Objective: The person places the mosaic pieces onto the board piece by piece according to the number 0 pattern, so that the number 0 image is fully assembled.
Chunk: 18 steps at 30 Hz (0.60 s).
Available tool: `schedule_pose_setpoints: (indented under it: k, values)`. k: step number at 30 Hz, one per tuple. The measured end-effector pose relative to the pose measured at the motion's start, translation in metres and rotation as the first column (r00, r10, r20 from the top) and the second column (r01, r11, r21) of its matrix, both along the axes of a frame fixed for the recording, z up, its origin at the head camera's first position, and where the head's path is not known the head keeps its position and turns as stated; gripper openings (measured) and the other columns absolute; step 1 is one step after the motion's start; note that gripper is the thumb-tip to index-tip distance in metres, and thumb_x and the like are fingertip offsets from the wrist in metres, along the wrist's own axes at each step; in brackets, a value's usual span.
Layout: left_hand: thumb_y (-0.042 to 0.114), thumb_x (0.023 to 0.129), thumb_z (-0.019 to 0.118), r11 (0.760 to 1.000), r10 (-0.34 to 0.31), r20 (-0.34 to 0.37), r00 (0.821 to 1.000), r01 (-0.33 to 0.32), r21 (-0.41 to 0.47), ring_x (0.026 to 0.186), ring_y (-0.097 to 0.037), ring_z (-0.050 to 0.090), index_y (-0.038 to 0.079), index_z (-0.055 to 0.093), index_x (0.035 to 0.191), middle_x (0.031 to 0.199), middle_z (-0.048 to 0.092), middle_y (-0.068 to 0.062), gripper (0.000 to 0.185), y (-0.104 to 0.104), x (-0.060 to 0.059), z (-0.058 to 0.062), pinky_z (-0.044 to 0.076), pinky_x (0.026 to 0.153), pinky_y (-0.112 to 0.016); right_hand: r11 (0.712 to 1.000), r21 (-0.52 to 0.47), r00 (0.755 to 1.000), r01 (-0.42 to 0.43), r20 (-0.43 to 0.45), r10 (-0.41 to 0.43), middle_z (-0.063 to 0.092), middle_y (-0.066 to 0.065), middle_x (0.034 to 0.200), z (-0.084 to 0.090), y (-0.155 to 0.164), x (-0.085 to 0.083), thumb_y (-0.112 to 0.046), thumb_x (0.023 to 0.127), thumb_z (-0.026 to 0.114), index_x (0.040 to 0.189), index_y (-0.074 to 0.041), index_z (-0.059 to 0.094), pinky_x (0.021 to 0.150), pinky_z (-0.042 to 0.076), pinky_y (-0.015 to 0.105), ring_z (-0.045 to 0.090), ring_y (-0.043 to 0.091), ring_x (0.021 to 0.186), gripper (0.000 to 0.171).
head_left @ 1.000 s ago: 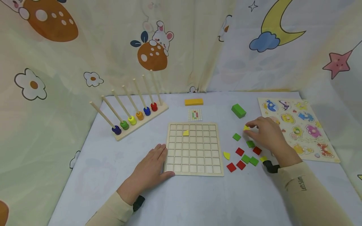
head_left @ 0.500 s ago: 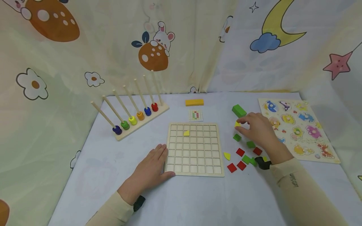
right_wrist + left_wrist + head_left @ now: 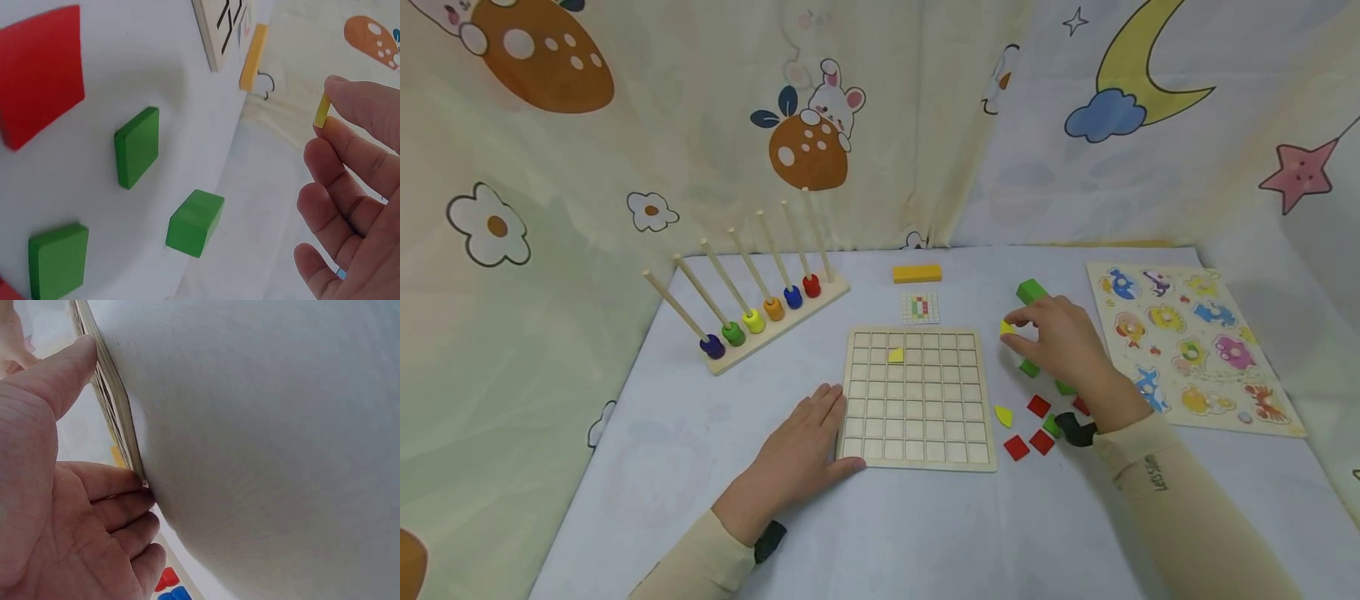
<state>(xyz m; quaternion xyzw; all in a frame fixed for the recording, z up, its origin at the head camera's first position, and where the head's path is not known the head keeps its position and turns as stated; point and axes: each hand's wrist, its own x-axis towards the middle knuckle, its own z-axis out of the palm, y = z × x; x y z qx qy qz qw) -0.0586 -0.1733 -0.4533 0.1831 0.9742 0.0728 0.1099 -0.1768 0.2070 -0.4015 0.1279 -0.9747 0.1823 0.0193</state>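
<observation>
My right hand (image 3: 1060, 342) pinches a small yellow tile (image 3: 322, 111) between thumb and index finger, over the table to the right of the wooden grid board (image 3: 917, 462). My left hand (image 3: 801, 446) lies with straight fingers against the board's left edge, its thumb at the front left corner. In the left wrist view, thumb and fingertips touch the board's edge (image 3: 112, 381). One yellow tile (image 3: 896, 356) with a rounded corner sits in a cell near the board's top left. Behind the board lies a small pattern card (image 3: 920, 308) with a coloured grid.
Red tiles (image 3: 1017, 448), green tiles (image 3: 137, 148) and a rounded yellow tile (image 3: 1003, 416) lie right of the board. Behind are a green block (image 3: 1032, 291) and an orange bar (image 3: 917, 273). A peg rack (image 3: 775, 325) with beads stands left, an animal puzzle board (image 3: 1195, 350) right.
My right hand has moved left towards the grid board, carrying the yellow tile. The left hand has stayed at the board's edge.
</observation>
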Motion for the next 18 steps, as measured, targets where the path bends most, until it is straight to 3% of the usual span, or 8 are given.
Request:
schedule_pose_setpoints:
  k: [8, 18]
  values:
    - [0.066, 0.091, 0.07, 1.0, 0.002, 0.003, 1.0, -0.002, 0.005, 0.163, -0.031, 0.022, 0.003, 0.032, 0.163, 0.173, 0.028, -0.014, 0.103, 0.001, 0.0, 0.002, 0.026, 0.132, -0.049, 1.0, -0.012, 1.0, -0.015, -0.009, 0.015, 0.074, 0.011, 0.111, -0.002, -0.017, -0.003, -0.029, 0.094, 0.079, 0.119, -0.011, 0.078, 0.1, 0.046, 0.059, 0.061, 0.033, 0.112, 0.031]
    - [0.066, 0.09, 0.071, 1.0, 0.008, 0.015, 1.0, -0.009, 0.004, 0.163, -0.03, 0.022, 0.003, 0.032, 0.163, 0.174, 0.027, -0.013, 0.103, 0.002, 0.0, 0.003, 0.026, 0.132, -0.049, 0.998, -0.004, 0.998, -0.06, -0.032, 0.06, 0.074, 0.007, 0.107, -0.009, -0.037, -0.008, -0.03, 0.091, 0.081, 0.114, -0.013, 0.08, 0.099, 0.048, 0.054, 0.062, 0.03, 0.106, 0.028]
